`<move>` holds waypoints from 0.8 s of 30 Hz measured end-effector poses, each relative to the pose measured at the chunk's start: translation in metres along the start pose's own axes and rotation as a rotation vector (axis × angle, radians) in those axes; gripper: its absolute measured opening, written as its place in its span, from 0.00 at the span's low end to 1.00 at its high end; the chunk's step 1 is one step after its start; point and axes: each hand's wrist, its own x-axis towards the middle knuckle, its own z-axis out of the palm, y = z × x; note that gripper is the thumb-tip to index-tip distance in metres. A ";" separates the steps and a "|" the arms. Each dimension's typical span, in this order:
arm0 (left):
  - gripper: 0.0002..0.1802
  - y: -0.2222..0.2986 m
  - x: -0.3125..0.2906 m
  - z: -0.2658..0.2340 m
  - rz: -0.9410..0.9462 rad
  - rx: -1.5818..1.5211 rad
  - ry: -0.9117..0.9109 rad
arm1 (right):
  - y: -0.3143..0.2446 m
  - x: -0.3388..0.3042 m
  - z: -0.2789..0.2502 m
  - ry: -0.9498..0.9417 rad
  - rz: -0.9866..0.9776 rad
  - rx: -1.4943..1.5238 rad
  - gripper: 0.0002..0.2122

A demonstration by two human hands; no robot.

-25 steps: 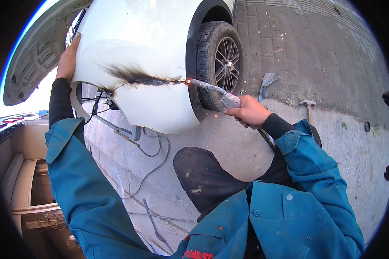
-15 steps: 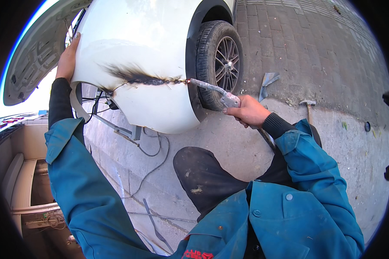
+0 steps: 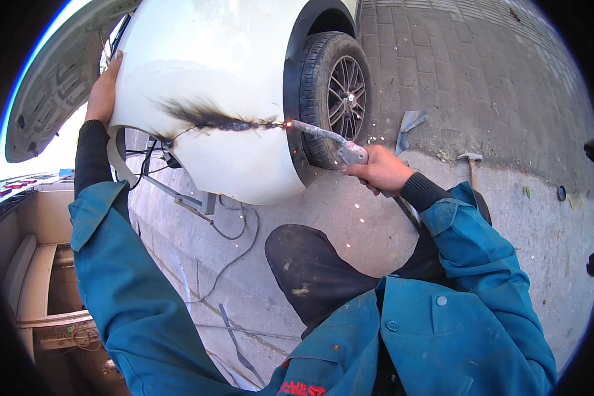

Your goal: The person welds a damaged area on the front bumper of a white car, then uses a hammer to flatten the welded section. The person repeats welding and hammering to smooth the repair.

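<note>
Gripping a welding torch (image 3: 323, 135) in a closed fist, the right hand (image 3: 381, 171) holds its glowing tip at the rear edge of a white car bumper (image 3: 231, 72), where a scorched black seam (image 3: 214, 121) ends by the wheel arch. The left hand (image 3: 103, 92) lies flat and open against the bumper's front edge, holding nothing. Sparks scatter toward the tyre (image 3: 336, 92). A hammer (image 3: 470, 162) lies on the pavement nearby. Lingering heat could likely burn through or warp the panel; sparks might singe the blue sleeve (image 3: 468, 244).
</note>
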 end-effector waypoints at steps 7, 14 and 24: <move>0.49 -0.001 -0.001 0.000 -0.045 -0.060 -0.003 | -0.001 -0.001 0.001 -0.014 -0.007 0.015 0.15; 0.51 -0.001 -0.001 0.000 -0.009 -0.044 0.014 | -0.002 -0.001 0.000 -0.001 -0.005 -0.029 0.16; 0.54 0.001 -0.002 0.001 -0.011 -0.074 -0.002 | -0.004 -0.002 0.002 -0.007 -0.002 -0.011 0.15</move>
